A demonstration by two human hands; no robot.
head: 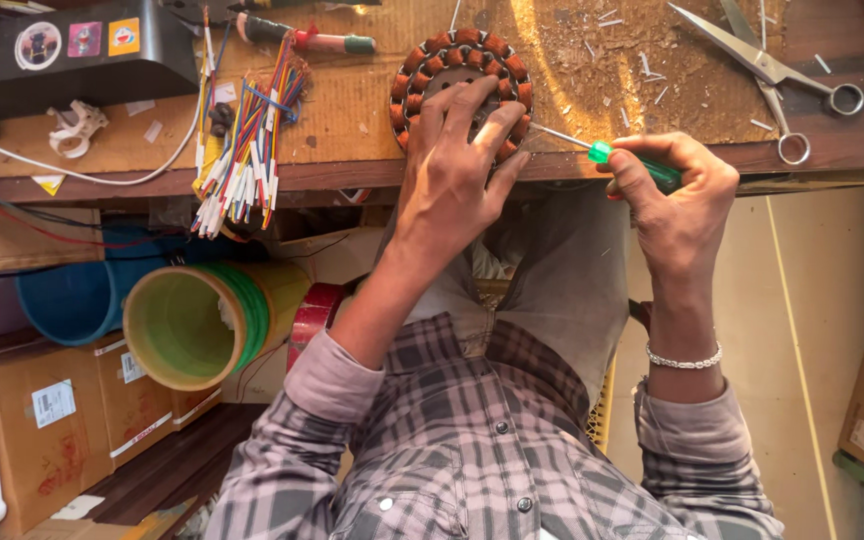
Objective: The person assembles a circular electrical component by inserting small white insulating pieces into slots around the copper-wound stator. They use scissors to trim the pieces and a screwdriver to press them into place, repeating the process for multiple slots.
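- At the near edge of the table [352, 120], a round ring of copper-wound coils [461, 62] lies flat and is pressed down by the left hand [457, 165], whose fingers are spread across its lower half.
- A screwdriver with a green handle [612, 155] is gripped in the right hand [677, 195], the fingers curled tight around it; its thin metal shaft is aimed at the right rim of the coil ring, the tip at or just beside the left fingertips.
- The step in hand is judged to be work on the windings at the ring's edge, with the ring steadied and the tool brought in from the side.
- For the next move, a firm hold on the ring and a careful, shallow push of the tip are called for, so that the copper wire is not scraped and the steadying fingers are not caught.
- Left of the ring, a bundle of coloured wires [247, 140] hangs over the table edge; scissors [777, 75] lie well apart at the far right.
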